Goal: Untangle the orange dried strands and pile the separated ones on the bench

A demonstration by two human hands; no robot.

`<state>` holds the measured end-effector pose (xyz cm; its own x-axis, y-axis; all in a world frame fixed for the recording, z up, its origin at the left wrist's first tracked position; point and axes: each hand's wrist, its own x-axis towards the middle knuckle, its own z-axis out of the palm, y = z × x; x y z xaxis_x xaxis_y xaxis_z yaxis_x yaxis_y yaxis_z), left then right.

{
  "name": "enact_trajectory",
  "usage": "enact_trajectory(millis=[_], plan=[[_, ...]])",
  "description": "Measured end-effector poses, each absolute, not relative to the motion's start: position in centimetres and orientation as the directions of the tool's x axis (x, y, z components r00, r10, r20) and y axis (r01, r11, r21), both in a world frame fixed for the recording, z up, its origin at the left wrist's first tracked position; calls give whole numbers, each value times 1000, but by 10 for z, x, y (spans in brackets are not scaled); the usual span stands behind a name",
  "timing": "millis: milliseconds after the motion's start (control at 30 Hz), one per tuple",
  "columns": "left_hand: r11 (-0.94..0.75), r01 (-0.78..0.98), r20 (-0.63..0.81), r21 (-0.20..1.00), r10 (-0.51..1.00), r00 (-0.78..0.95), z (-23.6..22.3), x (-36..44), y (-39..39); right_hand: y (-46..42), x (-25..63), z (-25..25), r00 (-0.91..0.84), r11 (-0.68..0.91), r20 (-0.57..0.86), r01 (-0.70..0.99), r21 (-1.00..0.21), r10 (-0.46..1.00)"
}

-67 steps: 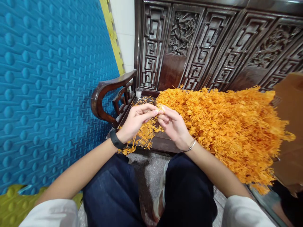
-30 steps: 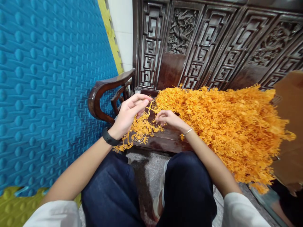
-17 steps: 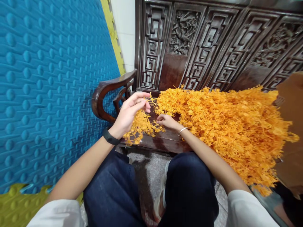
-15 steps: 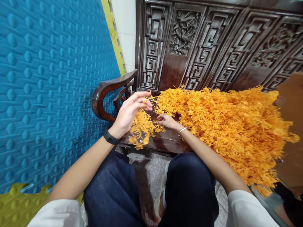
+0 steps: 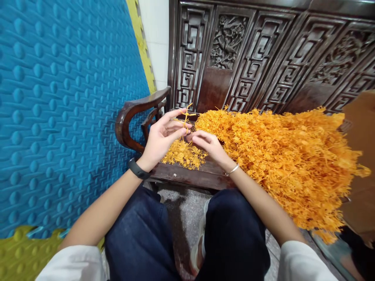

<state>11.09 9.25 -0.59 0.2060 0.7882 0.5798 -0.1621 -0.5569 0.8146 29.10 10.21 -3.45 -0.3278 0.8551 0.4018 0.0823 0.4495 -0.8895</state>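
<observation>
My left hand [image 5: 164, 136], with a dark band on its wrist, pinches the bare branching stem of a yellow plastic flower sprig [image 5: 186, 117] between thumb and fingers. The stem's thin arms stick up past my fingertips. My right hand [image 5: 209, 145], wearing a bangle, has its fingers bent together at the lower part of the same stem, close to my left thumb. Its fingertips are partly hidden. Right below both hands are spiky yellow flower heads [image 5: 186, 154], over the dark wooden seat [image 5: 187, 173]; whether they hang from the held stem I cannot tell.
A big heap of orange-yellow plastic flower sprigs [image 5: 281, 156] covers the seat's right side. Behind rises a carved wooden backrest [image 5: 218, 89], with a curved armrest [image 5: 123, 121] at left. Blue foam matting [image 5: 73, 117] lies beyond it. Brown cardboard [image 5: 359, 156] stands far right.
My right hand has come up and left from above the seat to meet my left hand at the stem. The small flower heads near the seat's front edge have shifted up and right.
</observation>
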Motion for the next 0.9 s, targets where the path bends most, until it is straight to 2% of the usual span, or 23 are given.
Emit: enact_trajectory(millis=[100, 200, 433, 633, 767, 900], plan=[[-567, -138, 583, 812, 785, 210, -7, 111, 92, 94, 288, -33, -427, 555, 446, 170, -814, 786], [-583, -110, 592, 805, 778, 210, -8, 111, 92, 91, 284, -36, -463, 599, 468, 189, -778, 753], [-578, -63, 580, 814, 802, 143, -11, 109, 97, 95, 286, -33, -378, 615, 516, 213, -760, 769], [-567, -29, 567, 823, 818, 98, -12, 111, 95, 99, 299, -28, -330, 592, 524, 151, -791, 785], [-590, 98, 574, 801, 805, 149, -15, 107, 99, 97, 298, -28, -271, 601, 552, 150, -785, 789], [-609, 339, 615, 717, 782, 102, -21, 101, 108, 94, 295, -26, -256, 597, 552, 154, -787, 794]])
